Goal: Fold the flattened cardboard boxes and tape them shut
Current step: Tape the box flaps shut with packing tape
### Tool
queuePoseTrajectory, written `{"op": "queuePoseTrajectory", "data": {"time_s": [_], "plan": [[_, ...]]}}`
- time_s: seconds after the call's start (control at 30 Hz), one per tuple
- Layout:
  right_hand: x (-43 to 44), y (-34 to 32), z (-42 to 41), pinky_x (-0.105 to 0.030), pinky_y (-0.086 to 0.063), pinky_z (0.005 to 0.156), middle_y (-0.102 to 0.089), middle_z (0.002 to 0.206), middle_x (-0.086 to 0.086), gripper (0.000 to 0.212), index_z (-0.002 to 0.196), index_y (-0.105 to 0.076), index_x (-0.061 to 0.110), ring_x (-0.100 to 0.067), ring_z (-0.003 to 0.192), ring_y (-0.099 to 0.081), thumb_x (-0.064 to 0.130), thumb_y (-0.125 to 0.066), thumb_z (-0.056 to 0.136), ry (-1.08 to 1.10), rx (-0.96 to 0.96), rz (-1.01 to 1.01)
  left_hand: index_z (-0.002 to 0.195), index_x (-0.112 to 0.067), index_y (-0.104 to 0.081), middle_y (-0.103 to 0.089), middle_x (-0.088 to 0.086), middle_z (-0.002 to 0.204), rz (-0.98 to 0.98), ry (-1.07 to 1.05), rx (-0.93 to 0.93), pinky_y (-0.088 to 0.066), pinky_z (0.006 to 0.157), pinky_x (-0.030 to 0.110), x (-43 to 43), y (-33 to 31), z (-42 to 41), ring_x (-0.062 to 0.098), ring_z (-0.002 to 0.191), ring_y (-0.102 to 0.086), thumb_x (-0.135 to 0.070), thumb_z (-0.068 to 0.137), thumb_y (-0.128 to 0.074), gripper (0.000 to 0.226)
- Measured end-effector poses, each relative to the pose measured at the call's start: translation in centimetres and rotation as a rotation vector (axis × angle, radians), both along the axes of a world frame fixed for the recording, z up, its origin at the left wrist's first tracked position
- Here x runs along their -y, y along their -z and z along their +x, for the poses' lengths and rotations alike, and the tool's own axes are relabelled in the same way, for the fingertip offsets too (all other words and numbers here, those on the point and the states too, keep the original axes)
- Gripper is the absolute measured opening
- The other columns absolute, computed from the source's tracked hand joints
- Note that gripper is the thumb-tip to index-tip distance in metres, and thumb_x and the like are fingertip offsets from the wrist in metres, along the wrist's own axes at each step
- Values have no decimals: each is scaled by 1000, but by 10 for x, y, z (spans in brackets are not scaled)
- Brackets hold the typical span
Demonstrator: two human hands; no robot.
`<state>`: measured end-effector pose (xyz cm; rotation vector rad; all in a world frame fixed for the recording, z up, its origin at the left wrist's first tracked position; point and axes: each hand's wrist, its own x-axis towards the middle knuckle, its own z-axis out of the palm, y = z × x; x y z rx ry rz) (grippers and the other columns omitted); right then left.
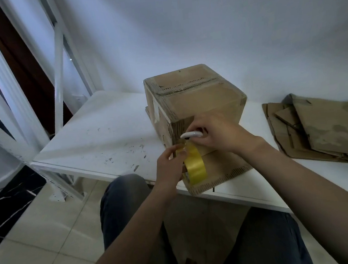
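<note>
The folded cardboard box (pixel 197 95) stands on the white bench (pixel 95 129) at about 12 o'clock from the hands. Its top flaps are down, with clear tape along the seam and edges. It rests on a second cardboard piece (pixel 222 169) that reaches the bench's near edge. The box is closed, so whether anything is inside cannot be told.

The left hand (pixel 170 168) grips a roll of yellow tape (pixel 194 164) at the box's near corner, its fingers (pixel 180 152) curled round the roll's rim. The right hand (pixel 216 133) is against the box's near face, its fingers (pixel 196 127) pinched on a small white tool (pixel 191 134), probably a cutter, though I cannot tell for sure.

At 3 o'clock a stack of flattened cardboard boxes (pixel 323 129) lies on the bench, worn and creased.

The box should be light and fairly stiff across its panels, but weak at the scuffed corners, so it is best steadied with a flat palm on a face or held at opposite edges. The tape is likely sticky, thin and prone to folding on itself, so keep it taut.
</note>
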<state>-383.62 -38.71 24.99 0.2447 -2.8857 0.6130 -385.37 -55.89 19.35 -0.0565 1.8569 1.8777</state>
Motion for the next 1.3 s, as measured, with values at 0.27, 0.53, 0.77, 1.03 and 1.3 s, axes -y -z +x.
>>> {"op": "queuePoseTrajectory", "data": {"time_s": [0.27,0.53,0.77,1.03,1.3], "plan": [[22,-5,-9,-26,-42,61,-49,85,13,25,101,-77,25,-9,76,-49,45,-66,92,-47,32,210,87,-41,-61,-63,-4,103,-9,-23,-81,-45,61,23,2,1,0,30,105,-64,-34,94,-66,11],[31,1,-19,-17,-18,52,-56,93,9,28,101,-77,22,-9,73,-44,45,-61,95,-11,15,364,84,-43,-61,-66,-4,99,-76,0,-145,-45,71,31,2,7,-5,28,97,-63,-37,92,-67,12],[-4,10,-5,-23,-30,58,-49,81,9,20,88,-77,15,-12,73,-46,33,-70,91,108,37,271,88,-40,-62,-62,-7,105,-140,44,-158,-53,73,32,4,17,-16,29,107,-63,-31,93,-67,11],[-73,65,41,-34,-51,74,-66,92,0,12,91,-68,32,-19,82,-61,38,-75,83,492,395,102,108,-39,-62,-58,0,128,-324,141,-205,-52,98,52,1,34,-21,27,114,-59,-36,89,-71,21],[-90,110,49,-41,-53,90,-69,116,-2,29,115,-67,32,-25,103,-64,36,-72,87,610,446,-57,115,-40,-55,-56,-5,125,-461,109,-328,-52,95,49,4,33,-26,24,112,-56,-38,91,-68,27]]}}
